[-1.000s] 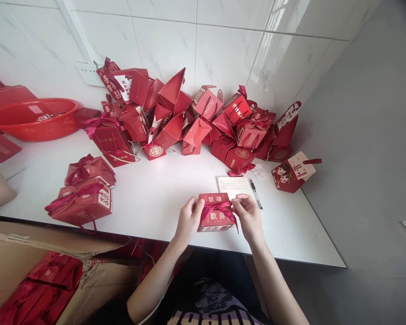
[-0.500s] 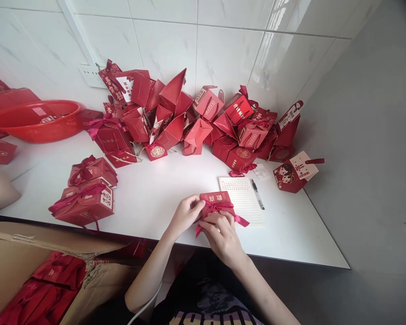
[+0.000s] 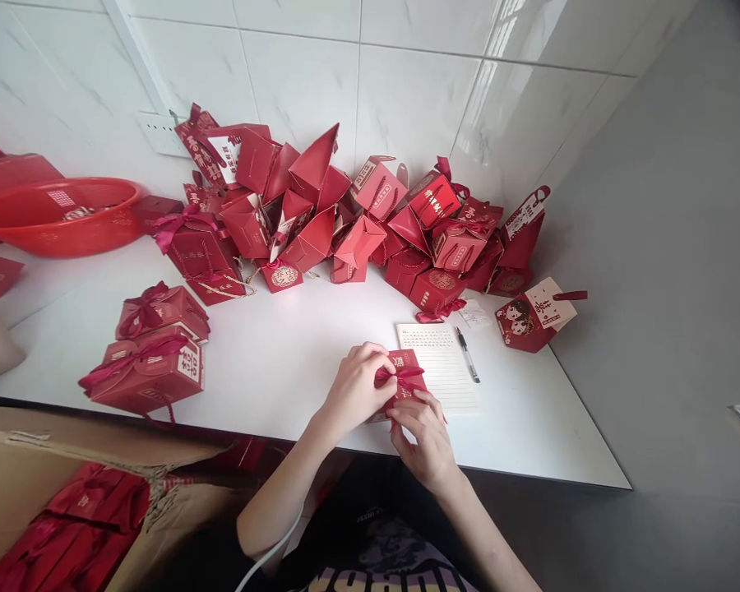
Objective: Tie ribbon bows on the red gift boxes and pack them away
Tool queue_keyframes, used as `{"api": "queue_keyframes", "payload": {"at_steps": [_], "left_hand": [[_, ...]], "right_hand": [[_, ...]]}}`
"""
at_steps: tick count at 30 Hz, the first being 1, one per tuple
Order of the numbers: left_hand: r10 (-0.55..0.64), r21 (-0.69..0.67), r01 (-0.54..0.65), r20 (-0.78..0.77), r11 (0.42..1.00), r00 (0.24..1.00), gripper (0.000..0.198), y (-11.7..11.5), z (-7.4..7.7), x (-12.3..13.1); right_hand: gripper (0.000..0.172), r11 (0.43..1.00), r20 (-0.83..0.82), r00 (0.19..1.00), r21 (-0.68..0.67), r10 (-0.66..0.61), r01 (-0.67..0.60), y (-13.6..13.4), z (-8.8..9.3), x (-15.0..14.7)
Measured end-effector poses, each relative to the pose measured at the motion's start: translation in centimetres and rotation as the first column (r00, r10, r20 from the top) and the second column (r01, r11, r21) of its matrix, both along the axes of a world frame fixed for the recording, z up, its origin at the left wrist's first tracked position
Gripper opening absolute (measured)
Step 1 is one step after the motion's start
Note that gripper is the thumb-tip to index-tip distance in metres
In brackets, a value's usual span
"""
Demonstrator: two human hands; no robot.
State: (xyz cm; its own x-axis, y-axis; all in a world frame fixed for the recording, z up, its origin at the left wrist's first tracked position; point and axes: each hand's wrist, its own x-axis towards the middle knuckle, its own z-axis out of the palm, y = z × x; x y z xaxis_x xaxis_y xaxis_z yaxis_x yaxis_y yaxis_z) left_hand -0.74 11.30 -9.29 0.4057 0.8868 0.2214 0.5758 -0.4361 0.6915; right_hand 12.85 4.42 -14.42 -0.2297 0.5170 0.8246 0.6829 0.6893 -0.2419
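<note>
A small red gift box (image 3: 410,362) with gold lettering sits near the table's front edge, partly over the notepad's left side. A dark pink ribbon (image 3: 410,373) is tied around it in a bow. My left hand (image 3: 358,386) reaches over the box's left side, thumb and fingers closed on the ribbon at the bow. My right hand (image 3: 425,436) grips the box's near right edge with curled fingers. Both hands hide much of the box's lower half and the ribbon's tails.
A lined notepad (image 3: 453,386) with writing and a pen (image 3: 468,355) lie to the right. Many red boxes (image 3: 308,238) are heaped along the tiled wall. Two ribboned boxes (image 3: 154,370) stand at left, near a red basin (image 3: 67,238). An open carton (image 3: 178,526) holds more red items below.
My left hand has moved right, from the box's left corner onto the bow. My right hand has shifted down and right, off the box's middle. The ribbon's loose tails are now mostly covered.
</note>
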Motion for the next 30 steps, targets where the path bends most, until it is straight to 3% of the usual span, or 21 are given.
{"api": "queue_keyframes", "payload": {"at_steps": [6, 16, 30], "left_hand": [[0.048, -0.013, -0.047, 0.06, 0.999, 0.997, 0.011, 0.0, -0.5, 0.4], [0.079, -0.03, -0.076, 0.097, 0.997, 0.992, 0.013, 0.0, -1.2, 0.4], [-0.009, -0.07, 0.015, 0.085, 0.997, 0.996, 0.009, 0.9, -1.0, 0.0]], "right_hand": [[0.04, 0.997, -0.089, 0.994, -0.023, 0.069, -0.071, 0.0, 0.1, -0.5], [0.019, 0.982, -0.159, 0.969, 0.014, 0.19, -0.191, 0.0, -0.1, -1.2], [0.018, 0.973, -0.132, 0.964, 0.031, 0.231, -0.229, 0.1, 0.5, -0.9]]}}
